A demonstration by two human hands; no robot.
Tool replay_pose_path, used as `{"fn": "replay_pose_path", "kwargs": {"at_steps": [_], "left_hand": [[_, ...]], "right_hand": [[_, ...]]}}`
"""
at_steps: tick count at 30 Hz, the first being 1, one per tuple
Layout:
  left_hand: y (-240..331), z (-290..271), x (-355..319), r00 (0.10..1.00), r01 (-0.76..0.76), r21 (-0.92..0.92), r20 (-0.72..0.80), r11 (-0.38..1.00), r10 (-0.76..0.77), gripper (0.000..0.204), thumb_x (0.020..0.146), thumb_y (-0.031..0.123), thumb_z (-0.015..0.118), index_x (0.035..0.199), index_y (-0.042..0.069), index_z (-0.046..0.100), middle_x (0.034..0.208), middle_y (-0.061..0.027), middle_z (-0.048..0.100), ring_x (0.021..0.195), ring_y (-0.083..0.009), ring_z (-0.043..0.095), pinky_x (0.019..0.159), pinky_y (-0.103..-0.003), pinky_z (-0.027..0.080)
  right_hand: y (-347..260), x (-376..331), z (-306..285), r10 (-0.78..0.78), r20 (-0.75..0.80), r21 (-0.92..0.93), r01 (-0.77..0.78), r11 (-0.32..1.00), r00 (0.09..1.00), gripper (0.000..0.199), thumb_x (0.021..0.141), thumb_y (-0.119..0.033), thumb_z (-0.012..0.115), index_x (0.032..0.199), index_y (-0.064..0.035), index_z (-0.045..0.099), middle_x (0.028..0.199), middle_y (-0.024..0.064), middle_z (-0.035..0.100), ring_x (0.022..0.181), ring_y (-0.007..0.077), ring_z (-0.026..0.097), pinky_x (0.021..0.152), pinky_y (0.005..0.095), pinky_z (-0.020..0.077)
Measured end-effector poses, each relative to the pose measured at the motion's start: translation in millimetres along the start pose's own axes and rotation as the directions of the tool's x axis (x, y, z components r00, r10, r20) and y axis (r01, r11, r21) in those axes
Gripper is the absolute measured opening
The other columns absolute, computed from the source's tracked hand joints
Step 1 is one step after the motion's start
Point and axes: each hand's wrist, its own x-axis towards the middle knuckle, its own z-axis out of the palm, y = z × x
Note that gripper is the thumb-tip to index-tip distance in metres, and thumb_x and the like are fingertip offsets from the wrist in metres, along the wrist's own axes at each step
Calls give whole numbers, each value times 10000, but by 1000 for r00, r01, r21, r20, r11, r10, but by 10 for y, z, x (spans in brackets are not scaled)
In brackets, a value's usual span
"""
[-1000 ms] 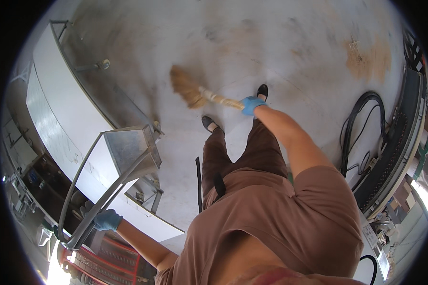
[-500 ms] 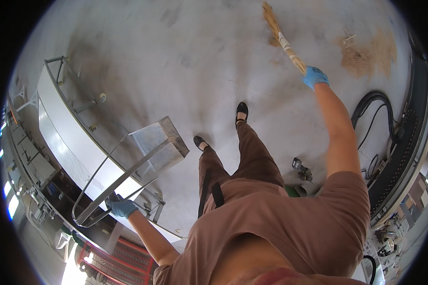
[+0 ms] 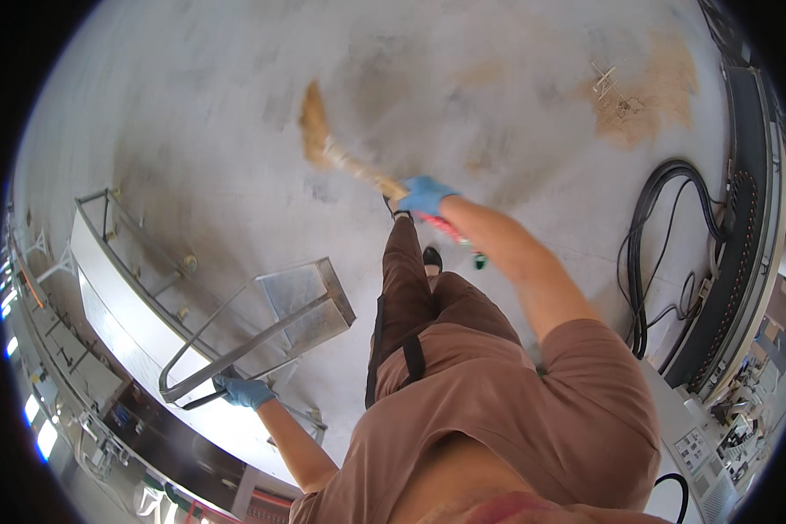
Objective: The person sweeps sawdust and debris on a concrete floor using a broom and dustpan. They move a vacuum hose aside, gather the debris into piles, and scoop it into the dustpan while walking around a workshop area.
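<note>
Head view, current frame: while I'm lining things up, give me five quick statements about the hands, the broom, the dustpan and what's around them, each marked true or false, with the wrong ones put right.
1. The right hand holds the straw broom. True.
2. The left hand is bare. False: it wears a blue glove.
3. The left hand grips the handle of the metal dustpan. True.
4. The brown debris patch lies inside the dustpan. False: it is on the floor, at the upper right of the picture.
5. The bristles are touching that debris patch. False: they are well to its left, apart from it.
</note>
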Motion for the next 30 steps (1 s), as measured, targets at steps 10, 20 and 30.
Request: {"fn": "replay_pose_path", "kwargs": {"at_steps": [10, 20, 30], "left_hand": [[258, 1696, 93, 982, -8, 133, 188, 991, -17, 279, 986, 165, 552, 1175, -40, 570, 1104, -201, 656, 1017, -299, 662, 959, -408, 553], [559, 3288, -667, 931, -47, 90, 366, 995, 11, 282, 1006, 200, 516, 1189, -5, 583, 1095, -187, 681, 987, -277, 672, 945, -399, 533], [885, 4454, -2295, 959, -15, 316, 272, 949, -76, 373, 1016, 321, 504, 1276, 77, 614, 1239, -92, 669, 1136, -207, 631, 900, -338, 474]], "right_hand": [[-584, 1456, -556, 68, -33, -464, -75, 882, 997, 333, 827, -272, 615, 1102, -102, 694, 934, 168, 714, 772, 289, 704, 710, 408, 562], [1234, 34, -3898, 502, -367, -31, -549, 835, 783, 329, 837, -254, 595, 1102, -88, 695, 785, 147, 698, 637, 275, 689, 599, 416, 560], [1911, -1533, -6032, 528, -546, -96, -675, 732, 651, 450, 833, -214, 627, 1267, -99, 617, 919, 183, 698, 671, 276, 702, 600, 405, 578]]}}
